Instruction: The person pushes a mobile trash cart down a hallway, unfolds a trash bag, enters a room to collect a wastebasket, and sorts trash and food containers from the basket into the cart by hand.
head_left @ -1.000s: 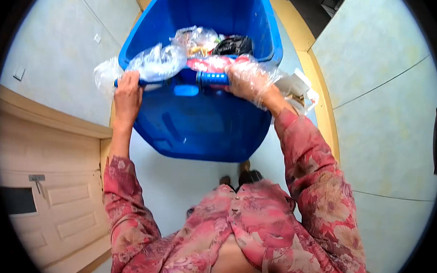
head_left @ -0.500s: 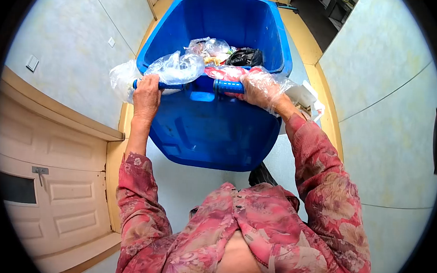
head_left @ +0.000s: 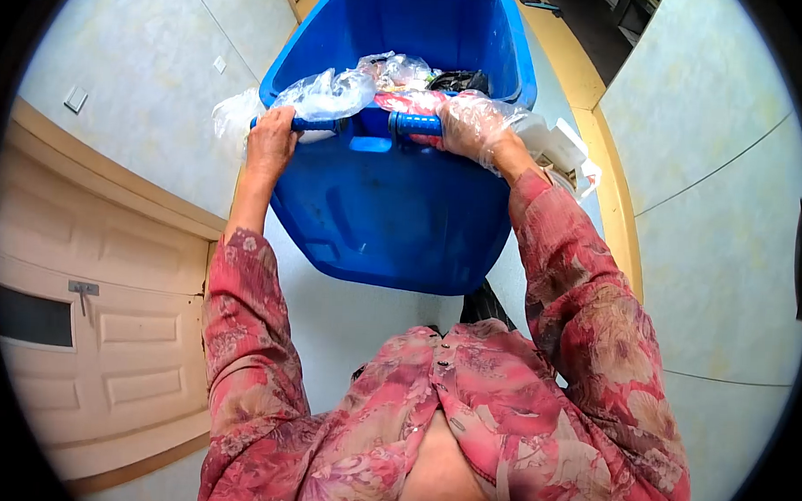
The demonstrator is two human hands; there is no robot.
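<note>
**Both hands on the bar as blue bin rolls down a narrow hall**

A person in a red floral blouse grips the handle [head_left: 370, 123] of a tilted blue bin [head_left: 394, 206], seen from above in a corridor between pale walls. The left hand [head_left: 270, 142], bare, is closed around the bar's left end, with a crumpled clear bag [head_left: 323, 93] bunched against the rim just above it. The right hand [head_left: 469, 127], covered by a thin plastic glove, is wrapped around the bar's right end beside the ribbed grip. The bin sits straight ahead of the body, its open mouth facing away and its back wall leaning toward the person; loose wrappers and a black bag [head_left: 460, 79] lie inside near the rim. A panelled door [head_left: 89, 319] stands at the left, and a white carton [head_left: 570, 150] pokes out behind the right wrist.

Handled well, the step seems to call for an even pull on both ends of the bar, so the bin tracks straight between the walls. Holding the tilt steady should keep the rubbish from sliding out, and the gloved hand, likely the slicker of the two, may need the firmer squeeze.
</note>
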